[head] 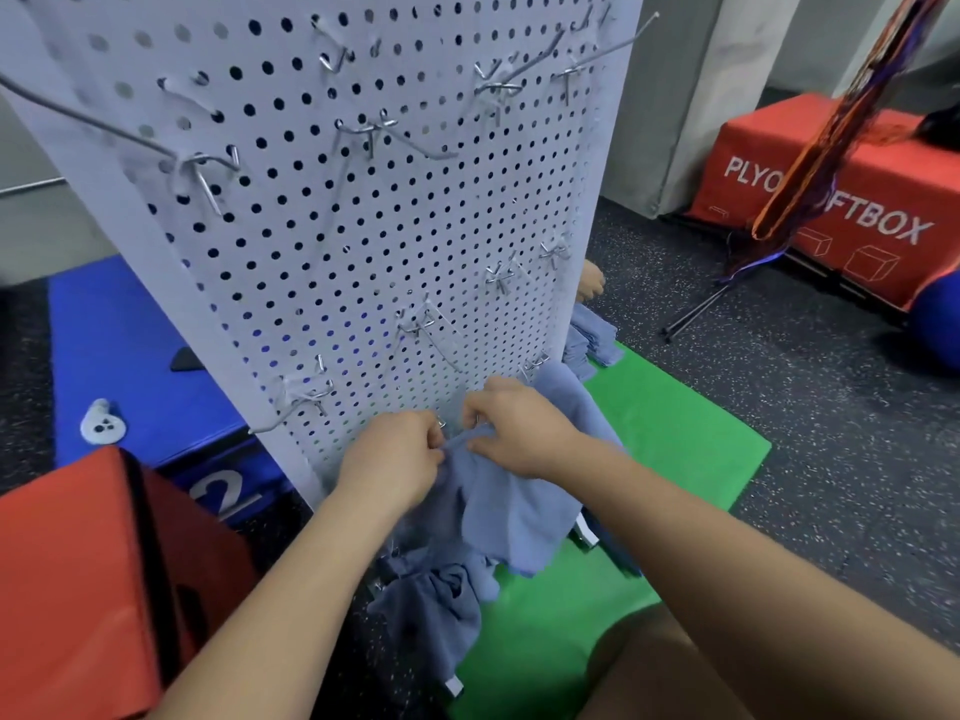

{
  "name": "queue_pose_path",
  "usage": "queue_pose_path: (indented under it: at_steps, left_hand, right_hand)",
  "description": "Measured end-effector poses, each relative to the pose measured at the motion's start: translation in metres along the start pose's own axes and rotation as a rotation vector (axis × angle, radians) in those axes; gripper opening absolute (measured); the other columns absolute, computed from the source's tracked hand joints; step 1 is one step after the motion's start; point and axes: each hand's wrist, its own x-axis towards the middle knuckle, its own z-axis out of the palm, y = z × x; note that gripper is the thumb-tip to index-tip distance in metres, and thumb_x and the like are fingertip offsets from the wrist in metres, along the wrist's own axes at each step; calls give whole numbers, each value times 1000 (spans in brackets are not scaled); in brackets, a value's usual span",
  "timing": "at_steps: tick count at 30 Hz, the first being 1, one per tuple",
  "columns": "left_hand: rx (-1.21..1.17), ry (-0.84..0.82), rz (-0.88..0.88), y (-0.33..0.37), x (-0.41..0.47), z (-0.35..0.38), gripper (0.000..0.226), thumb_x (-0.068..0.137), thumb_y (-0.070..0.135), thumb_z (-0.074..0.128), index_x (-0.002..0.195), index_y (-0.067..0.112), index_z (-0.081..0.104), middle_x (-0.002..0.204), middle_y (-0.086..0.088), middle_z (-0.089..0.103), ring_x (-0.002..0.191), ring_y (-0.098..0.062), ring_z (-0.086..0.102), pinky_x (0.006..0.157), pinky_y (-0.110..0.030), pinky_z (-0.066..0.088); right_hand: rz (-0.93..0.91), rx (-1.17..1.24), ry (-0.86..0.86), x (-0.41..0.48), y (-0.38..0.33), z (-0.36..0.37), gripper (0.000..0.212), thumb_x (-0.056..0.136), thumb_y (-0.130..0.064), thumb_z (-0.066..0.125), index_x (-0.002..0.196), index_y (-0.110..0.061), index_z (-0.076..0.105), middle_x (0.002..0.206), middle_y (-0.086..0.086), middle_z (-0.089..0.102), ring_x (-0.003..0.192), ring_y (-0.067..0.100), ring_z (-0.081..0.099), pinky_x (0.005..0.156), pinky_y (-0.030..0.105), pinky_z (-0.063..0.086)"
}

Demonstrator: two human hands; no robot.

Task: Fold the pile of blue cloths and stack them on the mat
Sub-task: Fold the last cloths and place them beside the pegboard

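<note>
Left hand [395,459]: we pinch the cloth [509,511] by its top edge, fingers curled.
Right hand [514,428]: we grip the same edge, just beside the left.
Cloth: hangs before the pegboard [363,226] foot, over the mat [675,439].
Pile [431,605]: crumpled below the cloth, at the mat's near edge.
Stack [592,335]: folded, on the mat behind the pegboard.

Both bare: left hand [392,462], right hand [519,433]. Back from fingers, left forearm [270,589] and right forearm [701,522] unsleeved to frame edge. Probably bare knee [649,667] nearest camera.

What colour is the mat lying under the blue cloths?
The mat is plain bright green, with no pattern; the head view shows it clearly.
</note>
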Motion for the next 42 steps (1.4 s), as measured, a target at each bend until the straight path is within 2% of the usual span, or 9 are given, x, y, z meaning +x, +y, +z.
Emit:
queue_pose_path:
  at_steps: [5, 9, 15, 17, 21, 25, 32, 36, 42]
  left_hand:
    - [27, 12, -16, -5, 1, 1, 9, 96, 33, 70, 89, 29, 65, 91, 7, 71, 94, -22, 68, 84, -36, 57]
    - [-67, 10, -19, -12, -1, -8, 12, 93, 27, 68, 83, 29, 63, 82, 7, 71, 83, -20, 68, 80, -39, 60]
    - [169, -134, -54, -13, -5, -11, 10, 95, 23, 63, 87, 30, 60, 95, 7, 68, 90, -19, 66, 81, -36, 58]
    - [296, -167, -53, -8, -6, -11, 8, 96, 23, 61, 97, 31, 63, 106, 5, 68, 100, -22, 66, 84, -34, 55]
    - [398, -142, -25, 4, -3, -4, 19, 98, 16, 57, 112, 26, 67, 115, -2, 68, 108, -27, 67, 82, -34, 51]
    - [240, -8, 15, 9, -2, -3, 10, 94, 30, 70, 97, 26, 61, 102, 0, 69, 98, -26, 66, 76, -35, 53]
    - [-184, 257, 248, 47, -10, -5, 10, 93, 23, 64, 85, 27, 60, 75, 9, 68, 75, -15, 64, 71, -40, 55]
    - [-329, 237, 408, 99, -13, 30, 10, 92, 21, 68, 86, 25, 61, 74, 8, 67, 72, -17, 64, 74, -43, 56]
    - [-359, 25, 527, 169, 2, 129, 10, 90, 15, 66, 87, 22, 58, 80, 4, 67, 81, -26, 63, 74, -47, 54]
  right_hand:
    - [138, -16, 152, -17, 1, 8, 24, 96, -40, 69, 92, -20, 58, 88, -1, 60, 87, 26, 60, 70, 42, 52]
    - [182, 268, 55, -38, -2, 4, 32, 98, -52, 69, 96, -19, 66, 81, -6, 63, 77, 11, 57, 67, 31, 46]
    - [147, 637, 23, -39, 2, 15, 18, 101, -18, 70, 118, -18, 74, 105, -2, 78, 100, 13, 74, 97, 26, 57]
    - [166, 594, -17, -39, -3, 22, 19, 104, -19, 65, 121, -19, 72, 108, -3, 77, 103, 13, 72, 97, 25, 55]
    - [230, 383, -171, -36, -1, 32, 29, 111, -33, 47, 111, -15, 69, 116, 1, 72, 115, 22, 60, 105, 40, 47]
    - [218, 416, -134, -37, 3, 31, 31, 112, -24, 44, 102, -5, 67, 111, 7, 71, 110, 26, 59, 104, 46, 44]
    - [226, 503, -6, -58, 31, 2, 16, 92, -27, 61, 103, -27, 74, 91, -9, 80, 86, 10, 73, 89, 41, 60]
    - [292, 576, 115, -81, 80, -18, 12, 92, -15, 64, 95, -23, 72, 78, 2, 78, 64, 14, 70, 67, 37, 58]
    - [494, 527, 218, -126, 185, 3, 18, 93, -8, 61, 97, -22, 73, 77, -2, 79, 74, 14, 75, 72, 37, 60]
